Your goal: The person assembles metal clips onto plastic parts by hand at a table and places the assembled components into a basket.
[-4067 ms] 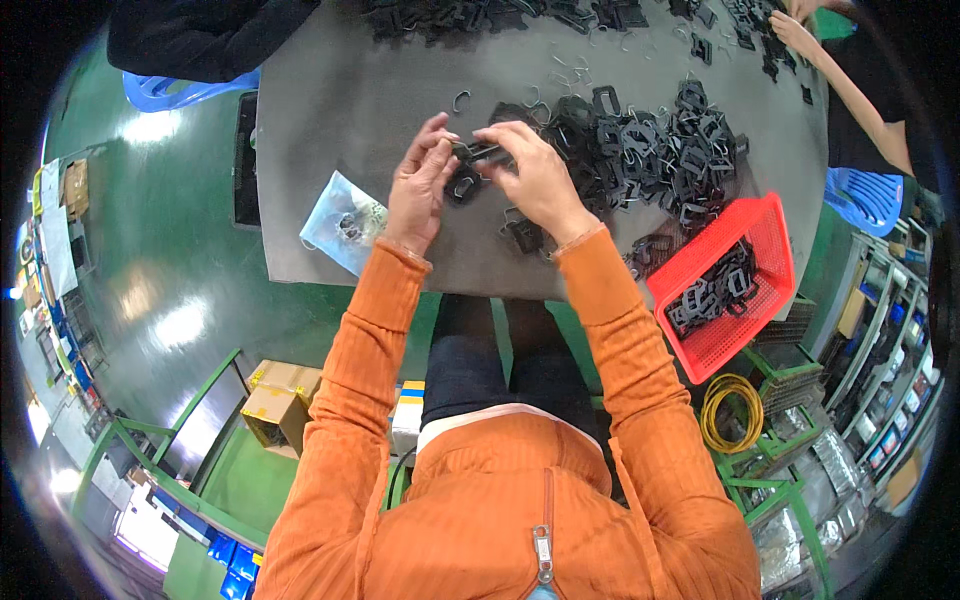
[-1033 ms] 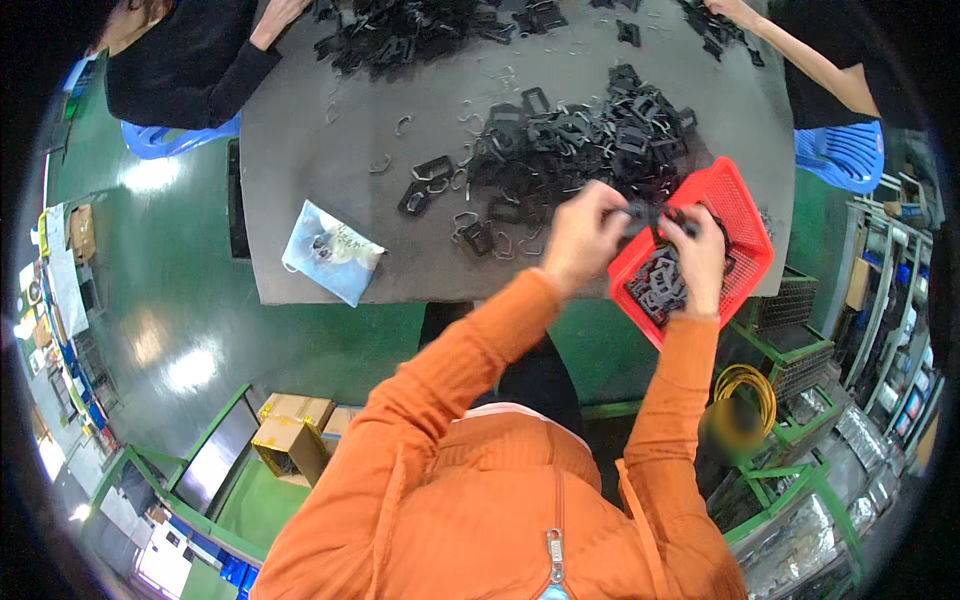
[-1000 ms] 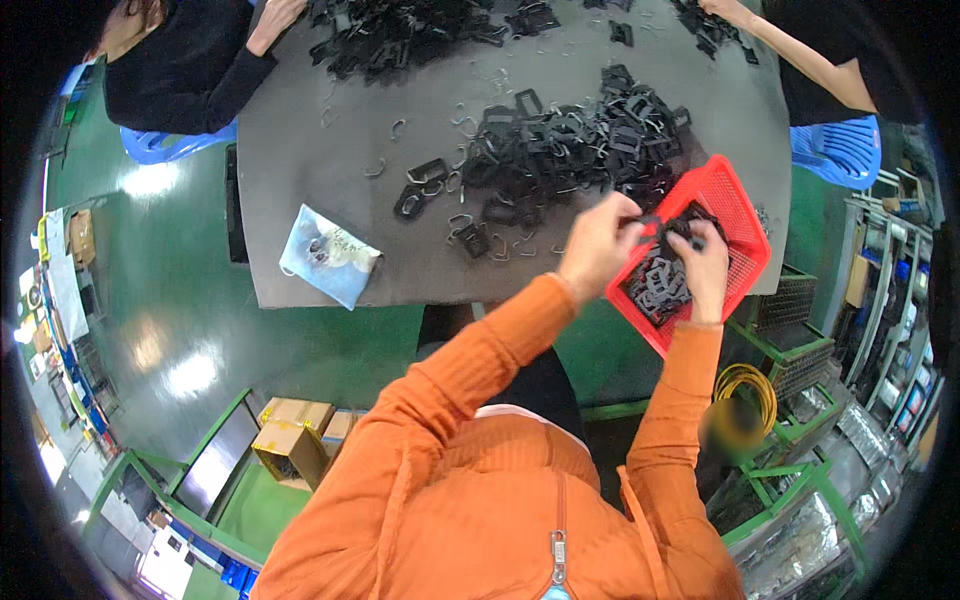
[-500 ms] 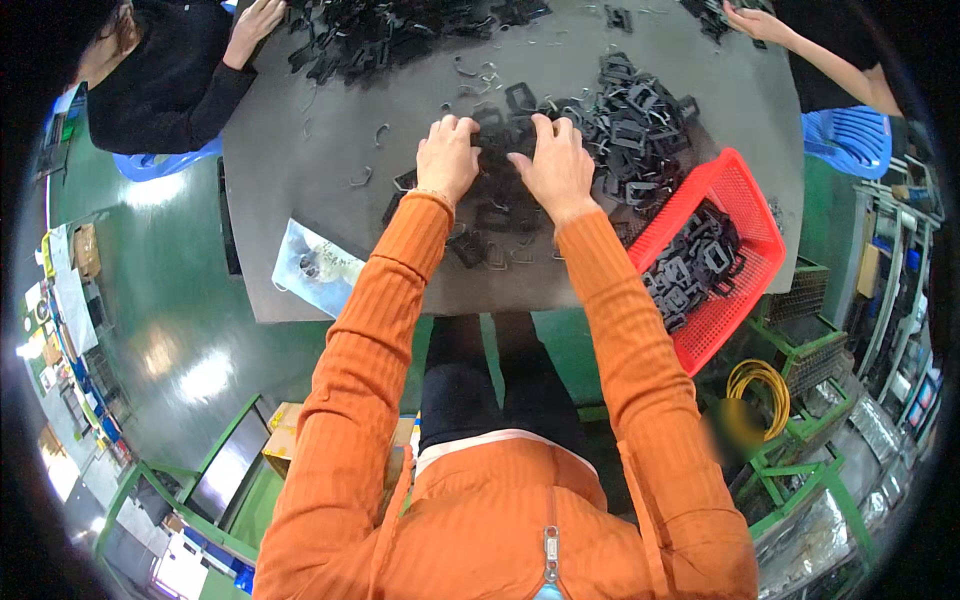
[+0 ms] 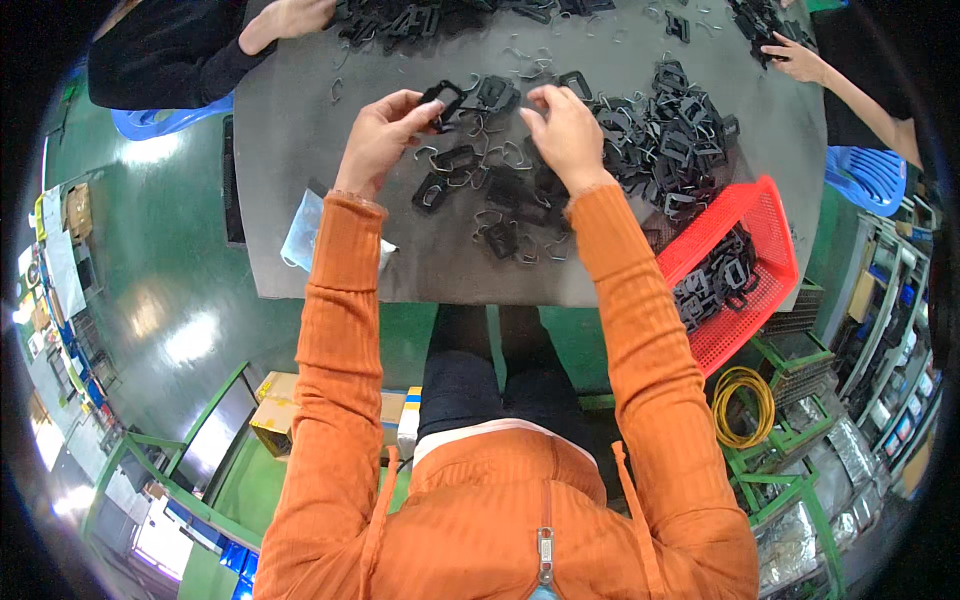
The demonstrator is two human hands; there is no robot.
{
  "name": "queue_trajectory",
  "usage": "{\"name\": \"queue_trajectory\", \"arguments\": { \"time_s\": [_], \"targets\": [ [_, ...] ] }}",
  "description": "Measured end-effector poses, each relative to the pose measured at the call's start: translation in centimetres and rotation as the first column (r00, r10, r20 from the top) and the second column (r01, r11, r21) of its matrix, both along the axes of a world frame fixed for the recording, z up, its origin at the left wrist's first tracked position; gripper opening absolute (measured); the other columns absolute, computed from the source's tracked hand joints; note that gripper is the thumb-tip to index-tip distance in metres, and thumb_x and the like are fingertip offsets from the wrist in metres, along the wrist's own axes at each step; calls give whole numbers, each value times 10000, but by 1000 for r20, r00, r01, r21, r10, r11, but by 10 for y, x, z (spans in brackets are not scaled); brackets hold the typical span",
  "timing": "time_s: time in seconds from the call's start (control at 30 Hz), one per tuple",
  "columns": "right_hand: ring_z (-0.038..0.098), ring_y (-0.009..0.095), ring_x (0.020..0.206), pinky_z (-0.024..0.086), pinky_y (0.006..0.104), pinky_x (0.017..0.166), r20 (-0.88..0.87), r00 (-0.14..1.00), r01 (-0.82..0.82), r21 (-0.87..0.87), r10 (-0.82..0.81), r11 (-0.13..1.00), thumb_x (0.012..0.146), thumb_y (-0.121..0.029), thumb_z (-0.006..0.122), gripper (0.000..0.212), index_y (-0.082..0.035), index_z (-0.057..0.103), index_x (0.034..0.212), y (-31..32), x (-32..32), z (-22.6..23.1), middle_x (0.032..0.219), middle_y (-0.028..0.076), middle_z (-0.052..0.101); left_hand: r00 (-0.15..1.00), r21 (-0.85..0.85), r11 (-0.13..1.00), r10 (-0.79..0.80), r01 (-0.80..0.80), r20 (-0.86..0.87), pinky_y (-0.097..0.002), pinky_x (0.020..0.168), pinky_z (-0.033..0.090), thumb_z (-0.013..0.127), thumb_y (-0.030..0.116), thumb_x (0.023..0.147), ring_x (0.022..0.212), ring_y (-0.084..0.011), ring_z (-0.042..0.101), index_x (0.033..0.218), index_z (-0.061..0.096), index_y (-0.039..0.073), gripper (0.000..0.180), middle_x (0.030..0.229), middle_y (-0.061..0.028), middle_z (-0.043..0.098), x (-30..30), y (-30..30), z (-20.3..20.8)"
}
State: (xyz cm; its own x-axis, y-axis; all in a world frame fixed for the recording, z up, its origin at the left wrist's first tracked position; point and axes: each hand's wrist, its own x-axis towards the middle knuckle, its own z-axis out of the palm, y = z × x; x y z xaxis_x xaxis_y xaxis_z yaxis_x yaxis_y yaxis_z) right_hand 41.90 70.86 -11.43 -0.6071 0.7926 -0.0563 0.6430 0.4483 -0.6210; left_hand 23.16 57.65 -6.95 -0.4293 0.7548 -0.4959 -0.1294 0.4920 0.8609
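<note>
Between the thumb and fingertips of my left hand is a black plastic buckle, a flat frame with an open slot, raised a little over the grey table. To its right, my right hand hovers with thumb and forefinger apart, and no part shows between them. Just beyond those fingers lies another black buckle. Loose black buckles and bent metal wire hooks are scattered on the tabletop between and below my hands. A dense heap of black buckles spreads to the right of my right hand.
A red plastic basket holding black buckles rests tilted at the table's right edge. A pale blue face mask lies by my left forearm. Two other people work across the grey table; their hands reach parts at the far corners.
My left hand has moved left and now holds a black buckle. My right hand has shifted slightly right. The parts beneath show more clearly between the separated hands.
</note>
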Motion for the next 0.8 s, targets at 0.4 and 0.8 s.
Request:
{"name": "queue_trajectory", "arguments": {
  "time_s": [0.4,0.8],
  "targets": [
    [634,293,875,495,404,752,139,985,129,-217,-101,968,775,-307,675,219,-97,666,837,18,-32,-9,881,92,668,957,-165,978,-167,130,-238,-251,668,473,591,112,850,860,-114,623,1117,627,72,272,961,-35,666,-7,-47,-37],
    [639,281,969,490,397,827,353,934,74,-337,53,938,727,-411,718,435,-32,690,938,1,-100,1,988,138,672,673,129,915,181,-383,717,-348,768,526,544,261,919,810,-124,580,925,558,69,193,812,-14,569,-14,-48,-6]
  ]
}}
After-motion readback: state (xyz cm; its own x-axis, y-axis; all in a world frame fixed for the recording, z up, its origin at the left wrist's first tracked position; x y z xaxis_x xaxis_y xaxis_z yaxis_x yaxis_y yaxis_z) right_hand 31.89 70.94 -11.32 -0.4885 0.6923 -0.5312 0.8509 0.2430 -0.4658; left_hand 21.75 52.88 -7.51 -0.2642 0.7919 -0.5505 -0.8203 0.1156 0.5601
